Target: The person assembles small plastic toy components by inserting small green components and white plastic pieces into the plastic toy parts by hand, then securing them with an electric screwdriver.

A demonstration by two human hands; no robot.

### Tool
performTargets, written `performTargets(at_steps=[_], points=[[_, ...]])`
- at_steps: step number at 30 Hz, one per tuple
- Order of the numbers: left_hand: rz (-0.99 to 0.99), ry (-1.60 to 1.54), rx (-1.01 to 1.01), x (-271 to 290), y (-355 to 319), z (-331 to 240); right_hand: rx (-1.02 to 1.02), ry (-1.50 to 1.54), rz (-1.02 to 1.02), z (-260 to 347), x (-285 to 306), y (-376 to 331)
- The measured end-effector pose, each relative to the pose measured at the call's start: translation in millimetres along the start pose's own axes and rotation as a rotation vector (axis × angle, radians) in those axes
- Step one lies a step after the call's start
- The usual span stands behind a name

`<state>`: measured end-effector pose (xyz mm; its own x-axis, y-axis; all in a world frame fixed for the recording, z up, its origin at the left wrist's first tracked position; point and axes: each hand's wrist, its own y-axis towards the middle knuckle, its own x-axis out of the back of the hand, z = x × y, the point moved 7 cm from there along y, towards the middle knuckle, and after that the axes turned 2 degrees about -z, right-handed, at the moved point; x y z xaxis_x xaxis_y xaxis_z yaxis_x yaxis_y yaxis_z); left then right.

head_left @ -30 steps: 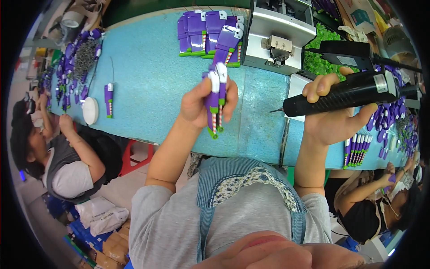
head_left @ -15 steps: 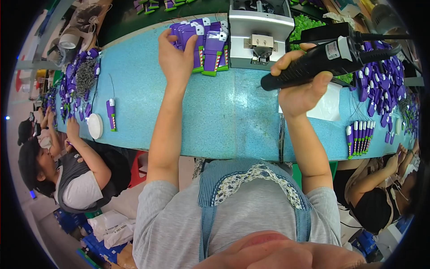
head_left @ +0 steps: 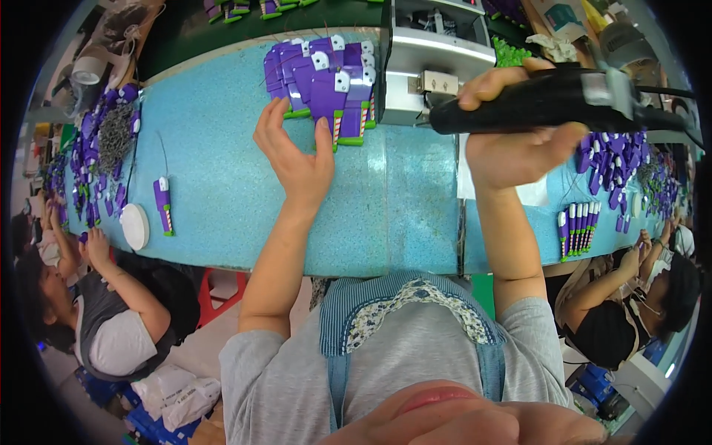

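Observation:
My left hand point(head_left: 300, 167) is at the near edge of a stack of flat purple plastic pieces point(head_left: 325, 99) with white ends and green, striped edges. Its thumb and fingers are spread apart, the tips close to or touching the nearest pieces; I cannot tell which. In my right hand point(head_left: 500, 159) is a black corded electric screwdriver point(head_left: 534, 106), lying almost level and pointing left. The screwdriver's tip is at the lower front of a silver metal box, apparently a screw feeder point(head_left: 445, 53); whether it touches cannot be made out.
A single purple piece with a wire point(head_left: 162, 202) lies left, beside a round white lid point(head_left: 135, 226). Purple heaps point(head_left: 614, 159) lie right and left, with dark chain-like metal point(head_left: 116, 137). A row of pieces point(head_left: 577, 228) stands right. Co-workers sit on both sides.
My left hand has drawn back toward me from the side of the stack to its near edge. The screwdriver has swung nearly level, its tip closer to the silver box. The view has shifted slightly.

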<state>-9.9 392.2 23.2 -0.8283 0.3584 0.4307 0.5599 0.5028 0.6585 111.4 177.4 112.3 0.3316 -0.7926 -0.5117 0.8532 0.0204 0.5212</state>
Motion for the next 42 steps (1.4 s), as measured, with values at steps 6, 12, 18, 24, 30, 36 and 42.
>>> performTargets(at_steps=[6, 12, 18, 24, 30, 36, 42], points=[[-0.003, -0.015, -0.025, 0.9, 1.4, -4.9, 0.476, 0.201, 0.145, 38.7, -23.2, 71.4], [-0.020, -0.052, -0.009, 8.1, -0.2, -0.8, 0.355, -0.168, 0.249, 2.1, -43.6, 70.8], [-0.009, -0.127, 0.003, 6.7, 0.3, -4.2, 0.230, 0.103, -0.057, -3.9, -20.1, 116.4], [0.092, -0.105, 0.124, -1.9, -6.9, 3.5, -0.218, 0.277, -0.339, -69.5, 2.9, 110.1], [0.181, 0.012, 0.215, -12.1, -12.4, 16.2, -0.517, 0.104, -0.315, -47.2, 16.9, 70.6], [0.252, -0.095, 0.366, -20.8, -22.8, 34.0, -0.552, 0.119, -0.262, -17.3, 29.2, 30.0], [0.170, -0.174, 0.307, -23.5, -27.7, 26.3, -0.515, -0.353, 0.030, 18.1, 73.2, -20.3]])
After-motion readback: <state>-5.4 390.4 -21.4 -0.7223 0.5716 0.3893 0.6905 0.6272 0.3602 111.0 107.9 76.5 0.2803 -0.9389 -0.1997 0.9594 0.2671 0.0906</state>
